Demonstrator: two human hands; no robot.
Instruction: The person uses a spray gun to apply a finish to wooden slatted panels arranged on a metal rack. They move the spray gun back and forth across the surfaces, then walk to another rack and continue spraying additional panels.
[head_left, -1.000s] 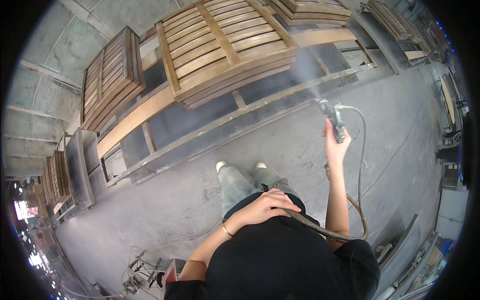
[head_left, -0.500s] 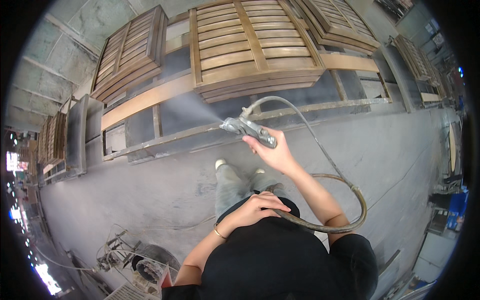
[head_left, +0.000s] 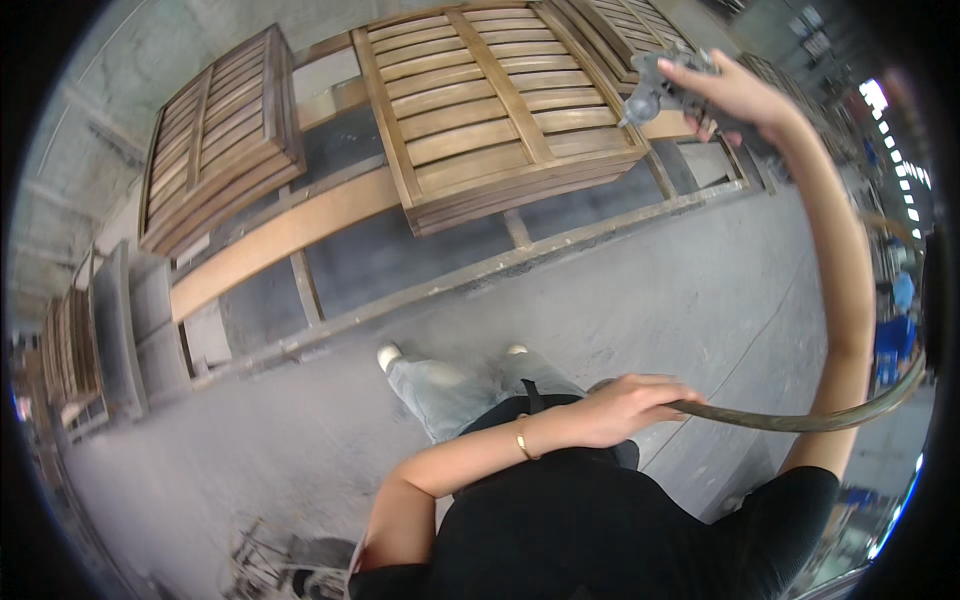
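Right hand (head_left: 748,96) of the person, seen from the head camera, is stretched far forward at upper right, fingers wrapped round a grey spray gun (head_left: 650,88). Its nozzle points down and left, just beside the right edge of the middle slatted stack (head_left: 503,95) in this view; the height between them cannot be told. Left hand (head_left: 630,408), a bracelet (head_left: 524,440) at its wrist, is at the waist, fingers curled over a thick hose (head_left: 810,419) that curves away to the right.

The middle slatted stack, brown wood, lies ahead on a low bench (head_left: 520,232) topped with pale planks (head_left: 290,240). A left slatted stack (head_left: 212,140) lies apart from it, tilted in view; a right slatted stack (head_left: 632,28) sits close behind the gun.

Work at the middle stack seems under way, judging by the gun held near it, though no mist shows. Its slats look lighter than the left stack's. How much of any surface has been sprayed, and how much is left, cannot be told.
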